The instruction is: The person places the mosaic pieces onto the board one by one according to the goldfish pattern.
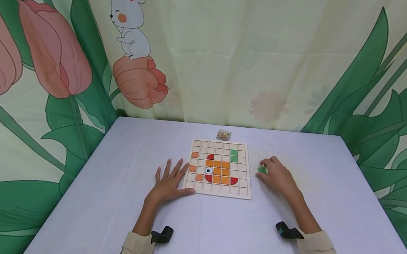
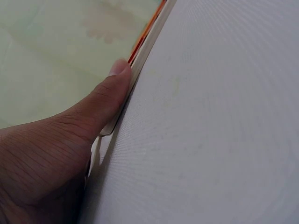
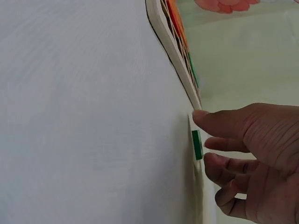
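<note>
A square wooden grid board (image 1: 240, 184) lies on the table, with an orange, red and green picture of square and rounded tiles and a white eye piece (image 1: 209, 170). My left hand (image 1: 169, 185) is spread at its left side, the thumb (image 2: 117, 77) resting on the board's near edge. To the right of the board, my right hand (image 1: 279, 177) hovers over a green piece (image 1: 262, 169), thumb and fingers bent around it. In the right wrist view a gap shows between the thumb and the green piece (image 3: 197, 145); whether a finger touches it is unclear.
A small patterned square item (image 1: 223, 135) sits behind the board. Round orange tiles (image 1: 192, 168) lie along the board's left columns, and green squares (image 1: 234, 155) at its upper right. White cloth covers the table (image 1: 217, 230); a printed curtain (image 1: 229, 58) hangs behind.
</note>
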### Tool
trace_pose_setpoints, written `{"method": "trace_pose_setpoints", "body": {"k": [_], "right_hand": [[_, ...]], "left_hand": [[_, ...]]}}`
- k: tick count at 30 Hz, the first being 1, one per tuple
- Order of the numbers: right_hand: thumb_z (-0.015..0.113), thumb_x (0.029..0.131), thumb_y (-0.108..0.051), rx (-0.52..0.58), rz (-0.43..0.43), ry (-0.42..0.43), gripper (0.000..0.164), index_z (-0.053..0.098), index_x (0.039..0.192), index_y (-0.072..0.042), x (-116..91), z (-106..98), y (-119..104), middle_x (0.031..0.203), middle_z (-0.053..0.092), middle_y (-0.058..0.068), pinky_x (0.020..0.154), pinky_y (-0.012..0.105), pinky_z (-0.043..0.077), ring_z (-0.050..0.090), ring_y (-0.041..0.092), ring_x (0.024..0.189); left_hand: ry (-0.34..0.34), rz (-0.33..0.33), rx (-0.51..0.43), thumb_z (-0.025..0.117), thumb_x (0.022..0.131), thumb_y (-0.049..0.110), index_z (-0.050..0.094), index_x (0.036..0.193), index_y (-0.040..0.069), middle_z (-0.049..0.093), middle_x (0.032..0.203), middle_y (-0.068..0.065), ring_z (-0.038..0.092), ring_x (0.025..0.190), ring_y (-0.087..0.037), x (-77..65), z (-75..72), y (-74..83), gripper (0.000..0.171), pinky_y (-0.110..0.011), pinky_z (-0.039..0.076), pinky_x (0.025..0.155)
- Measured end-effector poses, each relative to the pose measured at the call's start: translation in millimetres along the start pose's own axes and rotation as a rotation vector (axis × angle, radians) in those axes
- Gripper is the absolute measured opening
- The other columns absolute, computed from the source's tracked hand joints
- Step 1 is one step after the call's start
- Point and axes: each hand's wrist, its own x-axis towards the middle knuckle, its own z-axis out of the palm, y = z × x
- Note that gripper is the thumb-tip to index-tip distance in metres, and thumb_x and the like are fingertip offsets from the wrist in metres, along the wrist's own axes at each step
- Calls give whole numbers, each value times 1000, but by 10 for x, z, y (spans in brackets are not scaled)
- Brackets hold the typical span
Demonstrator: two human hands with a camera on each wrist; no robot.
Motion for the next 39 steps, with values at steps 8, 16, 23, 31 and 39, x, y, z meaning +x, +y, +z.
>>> {"method": "trace_pose_setpoints", "body": {"k": [8, 16, 23, 31, 39], "right_hand": [[72, 88, -18, 18, -34, -3, 33, 65, 114, 0, 2, 23, 102, 104, 60, 17, 77, 43, 53, 61, 27, 89], [74, 86, -17, 36, -76, 18, 27, 67, 106, 1, 16, -12, 134, 94, 60, 13, 70, 40, 50, 57, 23, 81], [74, 86, -15, 99, -93, -14, 26, 68, 106, 0, 9, -45, 125, 102, 60, 14, 68, 31, 47, 54, 20, 79], [74, 87, -17, 64, -155, -58, 24, 67, 105, -2, 42, -51, 156, 97, 60, 9, 70, 30, 50, 54, 17, 79], [74, 87, -20, 35, -172, -50, 24, 67, 104, -4, 62, -12, 200, 97, 60, 6, 69, 30, 49, 54, 15, 78]], "left_hand": [[-23, -4, -1, 64, 79, 68, 20, 157, 29, 6, 167, -2, -10, 152, -38, 6, 8, -17, 98, -67, -6, 114], [-27, -7, 2, 64, 78, 69, 19, 157, 30, 5, 167, -1, -11, 152, -37, 30, 11, -31, 99, -67, -7, 114], [-16, -2, 1, 64, 78, 69, 21, 157, 29, 7, 167, -2, -10, 152, -39, 19, 13, -28, 98, -68, -5, 114], [-1, 4, -22, 66, 78, 67, 24, 156, 28, 9, 166, -4, -9, 151, -40, 5, -10, -8, 98, -68, -6, 114], [-8, -5, 0, 66, 78, 68, 23, 157, 28, 9, 166, -3, -9, 152, -39, 1, 6, -8, 98, -68, -5, 114]]}}
